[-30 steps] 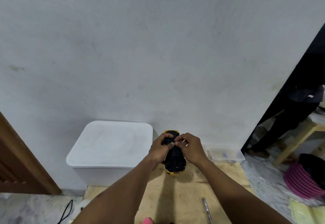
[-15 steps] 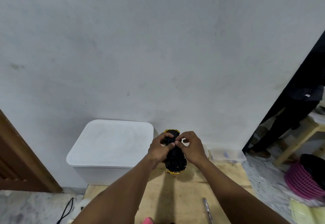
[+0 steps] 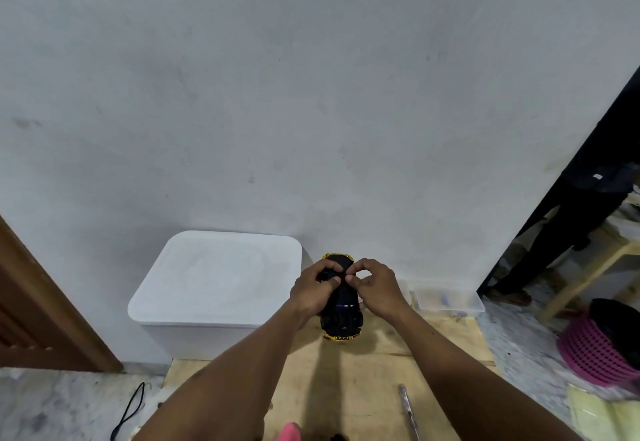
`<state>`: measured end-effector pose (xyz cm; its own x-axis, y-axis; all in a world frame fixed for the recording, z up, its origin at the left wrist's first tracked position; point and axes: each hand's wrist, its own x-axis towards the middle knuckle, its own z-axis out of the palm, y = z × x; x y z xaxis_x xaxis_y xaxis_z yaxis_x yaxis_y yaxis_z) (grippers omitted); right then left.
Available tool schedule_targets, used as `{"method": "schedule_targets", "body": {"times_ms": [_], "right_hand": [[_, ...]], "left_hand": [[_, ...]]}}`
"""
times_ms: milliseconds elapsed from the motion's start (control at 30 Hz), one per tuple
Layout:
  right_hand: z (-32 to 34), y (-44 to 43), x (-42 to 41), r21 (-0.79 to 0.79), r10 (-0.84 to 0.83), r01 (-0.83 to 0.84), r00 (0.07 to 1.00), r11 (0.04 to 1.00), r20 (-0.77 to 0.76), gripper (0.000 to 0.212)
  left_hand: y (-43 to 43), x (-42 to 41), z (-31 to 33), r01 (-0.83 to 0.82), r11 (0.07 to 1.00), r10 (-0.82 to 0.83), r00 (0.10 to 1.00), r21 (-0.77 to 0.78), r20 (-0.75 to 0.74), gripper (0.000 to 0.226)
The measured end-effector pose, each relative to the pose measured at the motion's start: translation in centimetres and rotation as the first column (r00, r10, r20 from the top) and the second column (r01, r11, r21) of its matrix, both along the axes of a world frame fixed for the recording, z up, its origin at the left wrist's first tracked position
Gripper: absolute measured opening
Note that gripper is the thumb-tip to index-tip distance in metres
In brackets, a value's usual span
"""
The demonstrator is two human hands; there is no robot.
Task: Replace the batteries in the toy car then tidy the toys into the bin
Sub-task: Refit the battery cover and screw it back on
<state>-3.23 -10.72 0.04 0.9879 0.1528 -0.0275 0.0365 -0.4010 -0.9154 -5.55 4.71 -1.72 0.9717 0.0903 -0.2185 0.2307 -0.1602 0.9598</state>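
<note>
Currently held: toy car (image 3: 341,316), black underside up, yellow trim showing at both ends, lifted above the wooden table (image 3: 363,381).

Left hand (image 3: 313,293): wrapped around the car's left flank, thumb laid across the chassis near its far end; closed on the car.

Right hand (image 3: 375,288): thumb and forefinger pinched together on the chassis, meeting the left thumb. Whether they hold a small part, such as a cover or screw, cannot be told; the spot is too dark and small.

Change over the last second: slight. The car sits a touch more exposed below the grip, and the right fingers have curled tighter over the same point. Judgement: work remains at the battery compartment, with the hatch being opened or seated; no battery is visible.

Left of the grip: white bin (image 3: 221,277), lid on, so tidying has not begun.
Right of the grip: clear tray (image 3: 446,296).
Nearer than the grip: slim metal tool (image 3: 408,409), probably a screwdriver, lying on the table; pink object (image 3: 290,432) at the frame's bottom edge.
</note>
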Motion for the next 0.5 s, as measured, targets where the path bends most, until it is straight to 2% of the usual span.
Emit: {"method": "schedule_targets", "body": {"times_ms": [233, 400, 500], "right_hand": [[-0.1, 0.2, 0.3, -0.034, 0.009, -0.008, 0.999, 0.999, 0.036, 0.005], [-0.8, 0.1, 0.8, -0.219, 0.028, 0.015, 0.981, 0.976, 0.191, 0.015], [-0.7, 0.2, 1.1, -0.139, -0.045, 0.073, 0.98, 0.988, 0.196, 0.012]], "left_hand": [[0.0, 0.2, 0.1, -0.007, 0.999, 0.007, 1.0, -0.033, -0.013, 0.012], [0.0, 0.3, 0.3, -0.019, 0.999, 0.018, 1.0, -0.032, -0.014, 0.014], [0.0, 0.3, 0.3, -0.026, 0.999, 0.026, 1.0, -0.041, -0.018, 0.018]]}}
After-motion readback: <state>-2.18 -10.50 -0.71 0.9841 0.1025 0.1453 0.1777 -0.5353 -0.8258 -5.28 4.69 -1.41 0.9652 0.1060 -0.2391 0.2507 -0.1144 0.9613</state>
